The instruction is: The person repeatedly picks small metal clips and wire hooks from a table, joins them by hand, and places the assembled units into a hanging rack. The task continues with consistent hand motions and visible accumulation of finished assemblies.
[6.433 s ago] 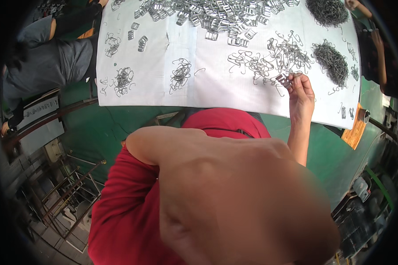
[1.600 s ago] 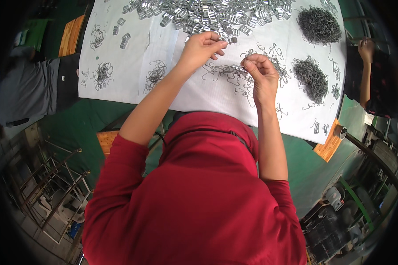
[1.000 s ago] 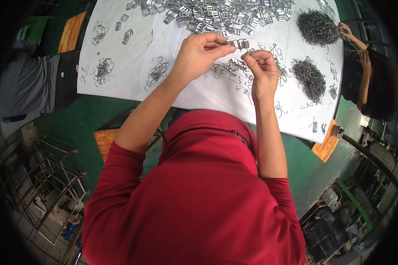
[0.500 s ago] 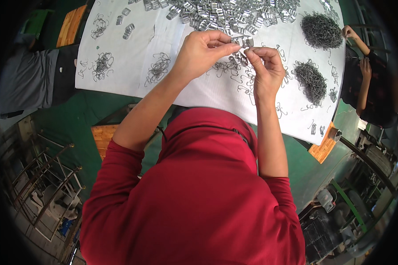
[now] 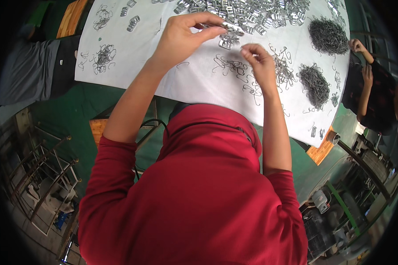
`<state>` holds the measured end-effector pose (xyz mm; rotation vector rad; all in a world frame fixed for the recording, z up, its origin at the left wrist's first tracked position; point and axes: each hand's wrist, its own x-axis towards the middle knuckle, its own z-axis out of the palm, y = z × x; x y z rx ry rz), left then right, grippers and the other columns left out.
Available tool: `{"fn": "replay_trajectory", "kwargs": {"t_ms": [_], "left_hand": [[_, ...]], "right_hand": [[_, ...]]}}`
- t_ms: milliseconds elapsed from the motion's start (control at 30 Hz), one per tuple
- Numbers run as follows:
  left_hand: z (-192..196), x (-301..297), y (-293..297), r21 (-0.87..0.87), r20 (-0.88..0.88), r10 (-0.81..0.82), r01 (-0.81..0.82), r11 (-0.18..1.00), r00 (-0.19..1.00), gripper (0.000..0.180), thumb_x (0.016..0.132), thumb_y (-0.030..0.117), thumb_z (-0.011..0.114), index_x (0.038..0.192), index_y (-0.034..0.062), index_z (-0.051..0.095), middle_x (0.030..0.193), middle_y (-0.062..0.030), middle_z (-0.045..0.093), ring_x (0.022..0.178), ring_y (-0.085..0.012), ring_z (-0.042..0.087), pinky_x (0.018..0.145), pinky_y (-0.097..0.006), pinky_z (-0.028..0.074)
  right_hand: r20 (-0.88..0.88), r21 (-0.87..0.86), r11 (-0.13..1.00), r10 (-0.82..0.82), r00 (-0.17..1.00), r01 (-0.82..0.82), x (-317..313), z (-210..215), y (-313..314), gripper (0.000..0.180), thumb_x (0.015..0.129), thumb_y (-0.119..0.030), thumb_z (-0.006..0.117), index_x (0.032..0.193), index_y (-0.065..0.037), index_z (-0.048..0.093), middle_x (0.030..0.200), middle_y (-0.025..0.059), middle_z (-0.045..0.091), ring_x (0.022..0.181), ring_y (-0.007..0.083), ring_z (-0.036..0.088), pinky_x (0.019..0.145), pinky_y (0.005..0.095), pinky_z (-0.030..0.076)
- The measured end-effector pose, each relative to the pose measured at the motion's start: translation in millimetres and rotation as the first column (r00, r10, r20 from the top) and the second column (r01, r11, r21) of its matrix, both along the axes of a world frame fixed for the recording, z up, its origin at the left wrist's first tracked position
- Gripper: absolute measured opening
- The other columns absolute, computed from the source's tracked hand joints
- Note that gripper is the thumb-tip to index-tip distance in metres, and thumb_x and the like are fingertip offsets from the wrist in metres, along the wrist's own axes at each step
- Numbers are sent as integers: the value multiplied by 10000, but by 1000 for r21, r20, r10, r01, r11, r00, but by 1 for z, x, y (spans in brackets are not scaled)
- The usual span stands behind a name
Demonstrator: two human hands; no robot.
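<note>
Green floor [image 5: 70,115] runs around the table, whose smooth white cover [image 5: 194,84] stretches before somebody in a red long-sleeved top [image 5: 199,185]. From where I stand, a shiny silver slotted metal buckle [image 5: 233,29] is up over that cover, pinched between thumb and fingers of the left hand [image 5: 179,39]. Just below it shows a second silver buckle [image 5: 227,42]; whether it touches the cover, I can't make out. Nearby is the right hand [image 5: 262,63], thumb and fingertips drawn close together, and I cannot tell whether they grip anything. Loose thin grey wire hooks [image 5: 283,66] lie around it, and past both hands spreads a heap of silver buckles [image 5: 276,17]. Farther right sit two dense dark mounds of hooks [image 5: 328,36]. Beyond that edge is a co-worker in dark clothes [image 5: 376,95].
</note>
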<state>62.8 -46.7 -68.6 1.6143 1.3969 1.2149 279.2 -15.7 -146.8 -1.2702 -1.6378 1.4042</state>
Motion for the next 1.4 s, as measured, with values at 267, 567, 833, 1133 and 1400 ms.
{"fn": "replay_trajectory", "kwargs": {"t_ms": [267, 567, 833, 1133, 1400], "left_hand": [[-10, -44, -16, -103, 15, 142, -139, 985, 990, 176, 786, 86, 648, 941, 3, 641, 811, -8, 631, 747, -63, 554, 686, -196, 437], [-23, -35, -40, -95, 67, 154, -147, 985, 986, 153, 777, 87, 659, 904, 3, 649, 786, 7, 615, 720, -55, 537, 659, -193, 434], [-17, -4, -41, -93, 60, 74, -68, 993, 995, 152, 768, 95, 668, 894, 12, 655, 808, -22, 648, 744, -78, 558, 688, -213, 457], [4, 26, -39, 26, 38, -29, 28, 999, 999, 145, 750, 65, 680, 873, -5, 649, 798, -51, 652, 730, -99, 585, 669, -228, 464], [6, 45, -32, -69, 85, -78, 83, 994, 993, 171, 754, 86, 684, 876, -26, 645, 841, -74, 657, 761, -121, 602, 706, -243, 469]], "right_hand": [[722, 324, 759, 187, 666, -564, -35, -34, -20, 66, 740, -167, 606, 762, -107, 623, 803, 60, 592, 816, 205, 564, 710, 364, 413], [624, 280, 864, 168, 763, -419, -32, -12, -38, 36, 773, -59, 561, 785, -25, 562, 781, 70, 605, 707, 218, 592, 590, 309, 455], [-221, -178, 978, -149, 964, 110, -29, 83, -42, 74, 792, -50, 638, 833, 9, 621, 709, 34, 617, 600, 85, 565, 514, 206, 437], [-134, 258, 909, -303, 944, 328, -26, 98, -51, 86, 770, -91, 666, 781, -14, 628, 890, 43, 548, 731, 90, 520, 585, 193, 416], [-396, 72, 927, -312, 864, 368, -11, 88, -50, 64, 802, -53, 626, 836, -5, 600, 998, 55, 491, 803, 102, 500, 664, 220, 435]]}}
